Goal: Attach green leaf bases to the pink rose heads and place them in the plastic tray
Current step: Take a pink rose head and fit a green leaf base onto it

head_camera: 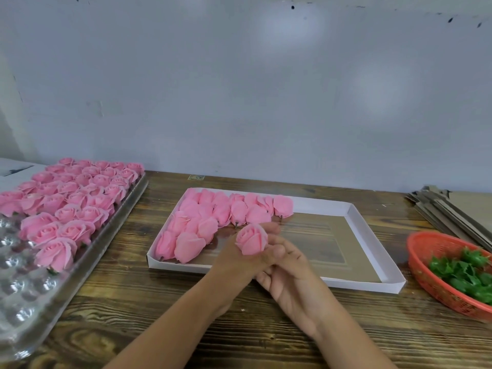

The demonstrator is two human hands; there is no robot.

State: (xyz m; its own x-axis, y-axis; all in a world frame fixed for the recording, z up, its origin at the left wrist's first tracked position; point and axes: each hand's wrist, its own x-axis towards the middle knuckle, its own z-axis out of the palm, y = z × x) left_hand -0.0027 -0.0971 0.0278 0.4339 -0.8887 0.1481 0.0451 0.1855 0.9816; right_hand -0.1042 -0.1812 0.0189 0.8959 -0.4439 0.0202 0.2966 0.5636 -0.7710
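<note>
Two hands meet over the near edge of a white cardboard box lid (354, 211) on the wooden counter (159, 315). The left hand (237, 258) holds one pink rose head (251, 239) upright, its fingers curled round the bloom's underside. The right hand (290, 272) is pressed against the left from the right, thumb up beside the rose and fingers curled underneath; whether it pinches a leaf base there cannot be told, since the underside of the bloom is hidden.

Inside the lid, a cluster of loose rose heads (213, 217) lies on its side, filling the far left corner. To the left, a clear plastic tray (24, 296) carries rows of upright roses (77, 193) across its far part, while its near cups show bare. At the right edge an orange mesh basket (426, 265) holds green leaf bases (463, 272). Behind the basket lies a stack of flat brown cardboard (458, 209).
</note>
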